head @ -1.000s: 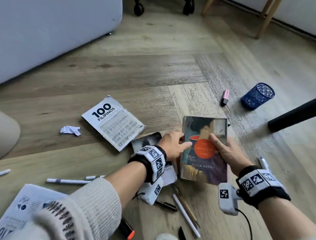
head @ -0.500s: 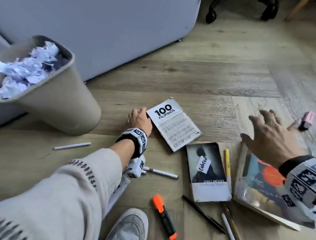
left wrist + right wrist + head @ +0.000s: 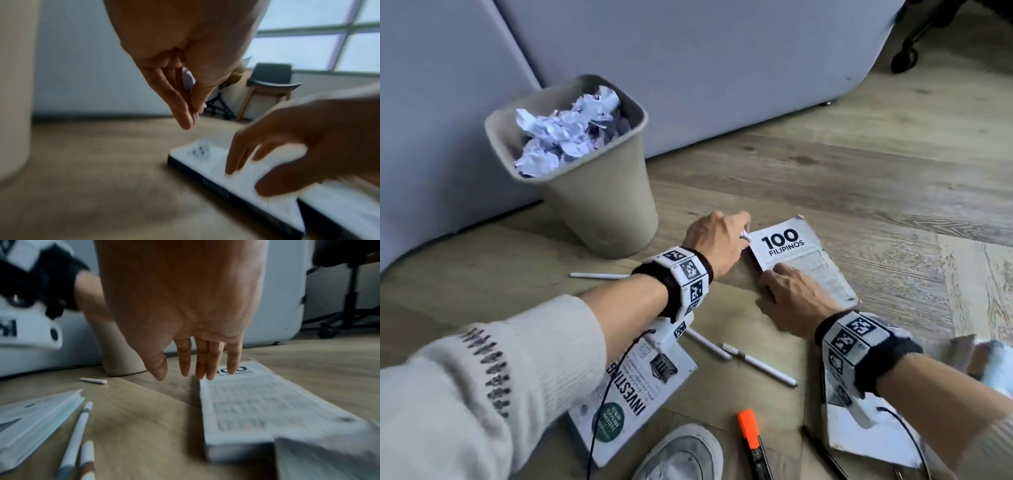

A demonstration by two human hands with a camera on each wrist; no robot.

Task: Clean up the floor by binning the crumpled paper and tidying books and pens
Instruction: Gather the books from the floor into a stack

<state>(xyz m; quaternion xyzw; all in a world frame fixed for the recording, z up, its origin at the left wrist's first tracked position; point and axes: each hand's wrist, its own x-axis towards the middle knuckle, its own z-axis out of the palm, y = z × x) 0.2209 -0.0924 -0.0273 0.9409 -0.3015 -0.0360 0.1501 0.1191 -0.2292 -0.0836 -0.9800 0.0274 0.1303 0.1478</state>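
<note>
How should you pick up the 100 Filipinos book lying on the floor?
Probably by its long left edge, coming from the left. The 100 Filipinos book lies flat on the floor, so there is nothing to wrap around from above. The right hand already rests its straight fingers along that edge, with bare floor beside it, so the thumb could slip under there and the grip close on the spine.

Your head camera looks steeply down on the "100 Filipinos" book (image 3: pixel 804 260) from above; your wrist cameras skim the floor close beside it, left facing the window, right facing the bin (image 3: pixel 121 356), both sharing that book.
</note>
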